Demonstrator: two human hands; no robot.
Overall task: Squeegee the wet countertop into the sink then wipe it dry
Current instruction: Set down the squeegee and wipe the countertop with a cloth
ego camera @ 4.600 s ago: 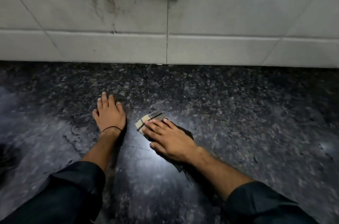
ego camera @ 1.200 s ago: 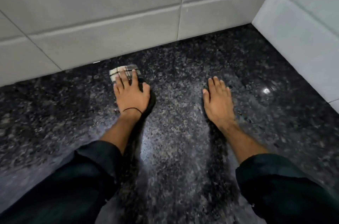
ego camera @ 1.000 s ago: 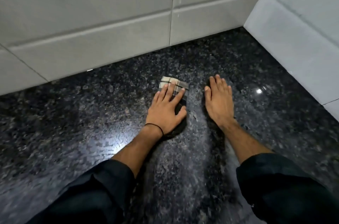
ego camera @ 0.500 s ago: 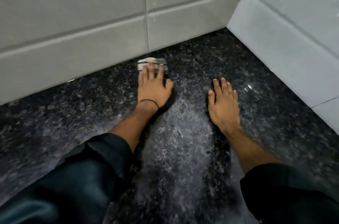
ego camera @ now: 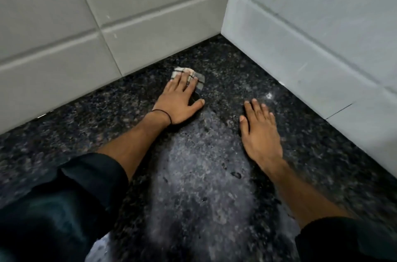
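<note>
Two bare hands rest on a dark speckled countertop (ego camera: 214, 175) in a tiled corner. At about 11 o'clock, the left hand (ego camera: 179, 100) lies open, pressing a folded checked cloth (ego camera: 198, 78) flat near the back wall (ego camera: 107, 25). At 2 o'clock, the right hand (ego camera: 258, 130) lies open and empty, bracing. To dry well, overlapping strokes with even palm pressure should reach the wall seam; no sink is visible.

The dark countertop (ego camera: 193, 175) lay bare between the two arms. Past the left hand (ego camera: 178, 100) stood the tiled back wall (ego camera: 129, 32), and the side wall (ego camera: 300, 47) blocked the right, making a tight corner.
</note>
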